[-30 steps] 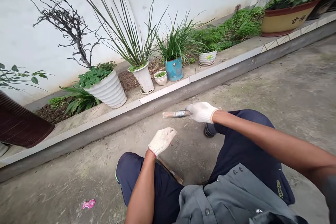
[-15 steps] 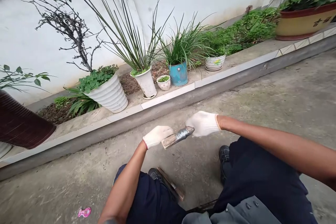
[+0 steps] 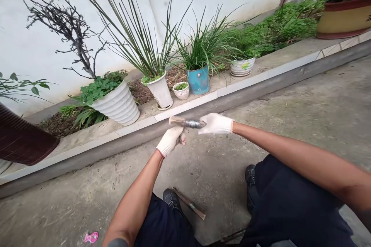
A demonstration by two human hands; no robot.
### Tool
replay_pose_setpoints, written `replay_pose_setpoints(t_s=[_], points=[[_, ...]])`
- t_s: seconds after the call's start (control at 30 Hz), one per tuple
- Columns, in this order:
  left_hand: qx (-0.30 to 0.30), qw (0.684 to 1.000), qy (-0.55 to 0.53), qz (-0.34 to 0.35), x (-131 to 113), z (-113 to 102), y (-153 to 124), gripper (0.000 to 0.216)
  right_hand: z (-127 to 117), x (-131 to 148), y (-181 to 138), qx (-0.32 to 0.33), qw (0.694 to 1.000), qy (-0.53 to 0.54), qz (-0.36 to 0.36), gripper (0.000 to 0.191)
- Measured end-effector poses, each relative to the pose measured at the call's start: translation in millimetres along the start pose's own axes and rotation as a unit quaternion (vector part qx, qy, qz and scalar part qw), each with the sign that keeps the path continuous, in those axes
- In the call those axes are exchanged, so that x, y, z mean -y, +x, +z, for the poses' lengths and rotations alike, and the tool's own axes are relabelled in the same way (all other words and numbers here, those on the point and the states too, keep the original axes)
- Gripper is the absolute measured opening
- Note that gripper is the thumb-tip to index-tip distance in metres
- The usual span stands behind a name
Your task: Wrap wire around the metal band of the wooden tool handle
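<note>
Both my hands wear white knit gloves. My right hand (image 3: 216, 124) grips one end of a short wooden handle (image 3: 185, 122) whose middle is wrapped in grey wire, held level over the concrete ground. My left hand (image 3: 171, 140) is closed just below the handle's free end, its fingers pinched on a thin wire that I can barely make out. A second wooden stick (image 3: 189, 203) lies on the ground between my feet.
A raised tiled kerb (image 3: 185, 108) carries potted plants: a ribbed white pot (image 3: 117, 103), a tall white pot (image 3: 160, 90), a small bowl (image 3: 181, 90), a blue pot (image 3: 198, 80). A pink scrap (image 3: 91, 237) lies at the lower left.
My right hand lifted the handle back to level and farther from me. My left hand followed and closed below its free end. The camera tilted up slightly.
</note>
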State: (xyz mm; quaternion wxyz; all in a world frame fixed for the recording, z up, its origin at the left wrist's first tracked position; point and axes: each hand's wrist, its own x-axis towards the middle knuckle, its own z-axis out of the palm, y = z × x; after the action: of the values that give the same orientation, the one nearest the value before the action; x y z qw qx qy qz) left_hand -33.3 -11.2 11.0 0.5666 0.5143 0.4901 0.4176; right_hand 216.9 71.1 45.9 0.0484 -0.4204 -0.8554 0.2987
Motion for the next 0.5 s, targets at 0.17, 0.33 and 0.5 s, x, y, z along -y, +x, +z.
replay_pose_setpoints(t_s=[0.17,0.33,0.5], points=[[-0.017,0.986,0.158,-0.056,5.4,2.7,12.4,0.041,0.1,-22.3,31.3,-0.065,0.993,-0.039,0.087,0.042],[0.021,0.939,0.332,-0.09,5.0,9.5,17.1,0.035,5.7,-39.6,46.3,-0.056,0.976,-0.171,0.12,0.045],[0.057,0.858,0.51,-0.01,1.5,4.1,17.5,0.036,22.4,-48.1,38.3,0.028,0.968,-0.239,0.074,0.032]])
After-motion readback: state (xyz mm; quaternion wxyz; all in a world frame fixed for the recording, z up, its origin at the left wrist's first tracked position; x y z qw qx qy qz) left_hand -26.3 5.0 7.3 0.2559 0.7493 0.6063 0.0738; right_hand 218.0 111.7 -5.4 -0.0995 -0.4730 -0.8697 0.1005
